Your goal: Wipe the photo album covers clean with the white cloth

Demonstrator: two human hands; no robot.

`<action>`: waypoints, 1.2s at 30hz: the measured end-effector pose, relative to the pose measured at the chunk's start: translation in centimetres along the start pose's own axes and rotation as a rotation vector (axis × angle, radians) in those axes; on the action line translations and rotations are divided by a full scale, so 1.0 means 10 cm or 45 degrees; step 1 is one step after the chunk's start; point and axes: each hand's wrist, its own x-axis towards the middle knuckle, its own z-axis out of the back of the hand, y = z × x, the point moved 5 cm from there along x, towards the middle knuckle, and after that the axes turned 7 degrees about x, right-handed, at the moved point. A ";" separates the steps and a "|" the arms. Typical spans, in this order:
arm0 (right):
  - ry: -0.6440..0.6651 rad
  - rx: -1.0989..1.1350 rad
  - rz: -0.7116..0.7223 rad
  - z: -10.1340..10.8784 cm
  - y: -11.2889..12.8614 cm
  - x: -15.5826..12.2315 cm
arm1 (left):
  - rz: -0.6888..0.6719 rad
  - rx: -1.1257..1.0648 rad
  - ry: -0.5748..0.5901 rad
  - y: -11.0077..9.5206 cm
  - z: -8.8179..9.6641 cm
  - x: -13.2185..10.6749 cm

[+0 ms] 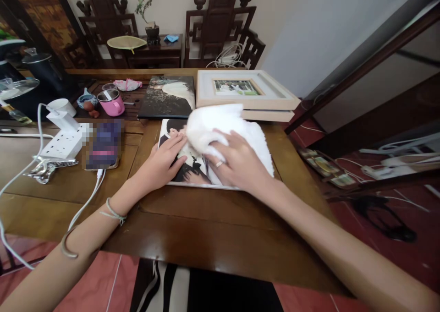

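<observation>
A photo panel (pixel 192 167) lies flat on the wooden table (pixel 192 229), its right part hidden under cloth and hand. My left hand (pixel 167 158) rests on its left side, fingers stretched out over the picture. Bunched in my right hand (pixel 237 161) is a white cloth (pixel 213 124), which lies against the panel's surface and spreads out past the panel to the right. A ring shows on one finger of that hand. Behind the panel lie a dark photo panel (pixel 168 96) and, to its right, a pale wooden picture frame (pixel 247 87) atop another frame.
Left of the panel are a phone (pixel 104 142) on a charging cable, a white power strip (pixel 68 140) and crumpled silver foil (pixel 48 167). A pink mug (pixel 112 103) stands farther back. Carved chairs (pixel 220 23) stand behind the table. Cables and a rack are at right.
</observation>
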 end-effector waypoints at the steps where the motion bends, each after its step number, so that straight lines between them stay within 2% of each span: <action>1: 0.023 0.021 0.052 -0.02 0.12 -0.06 | -0.016 -0.009 -0.009 0.00 -0.01 0.01; 3: 0.064 0.086 0.122 0.01 0.31 -0.22 | -0.052 -0.012 -0.020 0.00 -0.01 0.02; 6: 0.140 0.216 0.245 0.18 0.48 -0.50 | -0.047 -0.003 -0.009 0.04 -0.01 0.00; 9: 0.259 0.322 0.337 0.38 0.45 -0.73 | -0.019 0.017 0.013 0.07 0.01 -0.04; 11: 0.251 0.317 0.297 0.49 0.31 -0.80 | -0.007 0.026 0.022 0.07 0.03 -0.06; 15: 0.113 0.178 0.081 0.57 -0.07 -0.71 | 0.009 0.043 0.054 0.05 0.06 -0.08; 18: 0.079 0.087 -0.107 0.46 -0.25 -0.46 | 0.009 0.051 0.070 0.04 0.06 -0.08; 20: 0.046 0.016 -0.198 0.35 -0.28 -0.24 | 0.008 0.049 0.067 0.04 0.05 -0.07; 23: 0.016 -0.019 -0.179 0.16 -0.17 0.01 | 0.011 0.031 0.040 0.05 0.02 -0.05; 26: 0.035 -0.002 -0.070 0.01 0.09 0.04 | 0.006 0.010 0.023 0.07 0.00 -0.04; 29: 0.048 0.050 0.011 -0.01 0.42 -0.19 | -0.023 -0.009 0.027 0.08 0.01 -0.05; 32: 0.071 0.144 0.101 0.11 0.69 -0.51 | -0.017 -0.003 0.045 0.09 0.04 -0.08; 34: 0.086 0.154 0.158 0.22 0.74 -0.68 | 0.004 0.008 0.047 0.09 0.06 -0.11; 36: 0.076 0.094 0.184 0.32 0.66 -0.77 | 0.011 0.010 0.040 0.09 0.08 -0.12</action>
